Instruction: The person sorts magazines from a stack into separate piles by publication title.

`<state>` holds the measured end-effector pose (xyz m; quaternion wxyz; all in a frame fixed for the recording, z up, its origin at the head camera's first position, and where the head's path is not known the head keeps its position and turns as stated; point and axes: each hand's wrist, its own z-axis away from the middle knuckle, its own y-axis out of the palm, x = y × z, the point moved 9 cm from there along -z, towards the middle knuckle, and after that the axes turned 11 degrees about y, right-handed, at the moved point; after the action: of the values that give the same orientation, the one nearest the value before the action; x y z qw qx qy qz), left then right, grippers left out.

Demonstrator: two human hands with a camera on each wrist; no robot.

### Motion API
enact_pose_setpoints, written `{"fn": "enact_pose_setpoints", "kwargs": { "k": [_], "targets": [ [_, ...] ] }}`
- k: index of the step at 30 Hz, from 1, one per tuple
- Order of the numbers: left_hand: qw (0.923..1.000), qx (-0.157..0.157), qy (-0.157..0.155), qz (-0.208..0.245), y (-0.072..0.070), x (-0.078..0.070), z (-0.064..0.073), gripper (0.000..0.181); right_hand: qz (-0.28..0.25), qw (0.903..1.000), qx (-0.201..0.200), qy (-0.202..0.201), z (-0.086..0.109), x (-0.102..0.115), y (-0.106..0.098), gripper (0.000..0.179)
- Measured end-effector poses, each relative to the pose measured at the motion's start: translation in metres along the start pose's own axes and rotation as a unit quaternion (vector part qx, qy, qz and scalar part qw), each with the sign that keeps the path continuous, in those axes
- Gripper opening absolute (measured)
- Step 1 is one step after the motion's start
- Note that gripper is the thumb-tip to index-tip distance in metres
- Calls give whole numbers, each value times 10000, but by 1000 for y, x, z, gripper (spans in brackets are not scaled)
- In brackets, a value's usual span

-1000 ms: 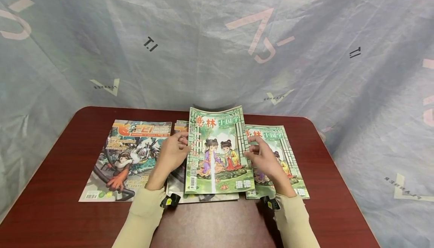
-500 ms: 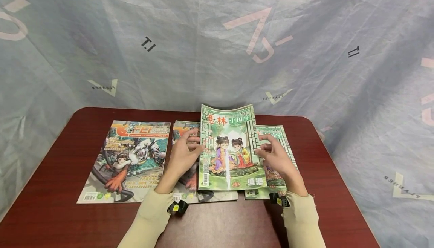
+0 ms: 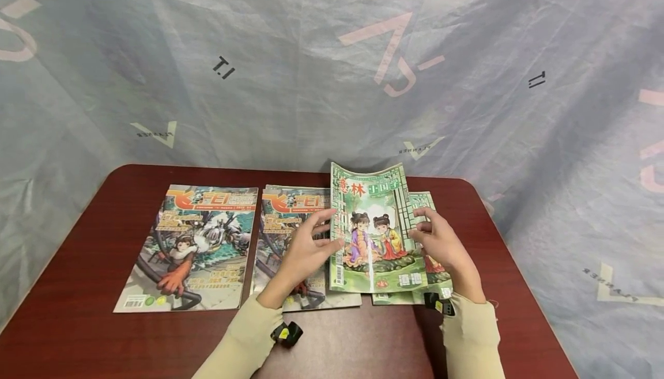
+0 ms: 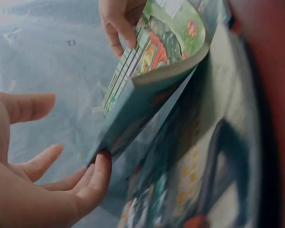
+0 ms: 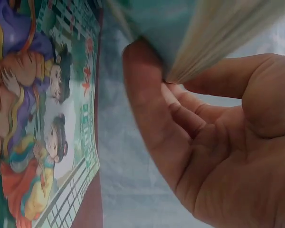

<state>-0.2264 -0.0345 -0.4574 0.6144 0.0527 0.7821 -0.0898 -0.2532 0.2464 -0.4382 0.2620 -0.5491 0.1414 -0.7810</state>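
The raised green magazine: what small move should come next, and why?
I'd probably shift the raised green magazine a little to the person's right, above the matching magazine partly hidden beneath it. In the head view it overlaps both that one and an FEI magazine, so lowering it now might straddle both. The right hand pinches one edge; the left hand touches the other.

- Room here, between the two cream sleeves (image 3: 241,333), over the glossy dark-red table (image 3: 358,341)!
- Behind, the grey printed fabric curtain (image 3: 295,91) blocks.
- Raised green illustrated magazine (image 3: 376,252) partly roofs the flat matching magazine (image 3: 437,276).
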Motion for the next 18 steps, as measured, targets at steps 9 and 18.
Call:
{"fn": "enact_pose_setpoints", "kwargs": {
  "k": [9, 18],
  "targets": [
    [9949, 313, 50, 952, 35, 6, 7, 60, 368, 9991, -189, 87, 7, -11, -22, 53],
    [9877, 463, 378, 1445, 51, 7, 13, 52, 369, 9990, -220, -93, 8, -20, -35, 53]
  ]
}}
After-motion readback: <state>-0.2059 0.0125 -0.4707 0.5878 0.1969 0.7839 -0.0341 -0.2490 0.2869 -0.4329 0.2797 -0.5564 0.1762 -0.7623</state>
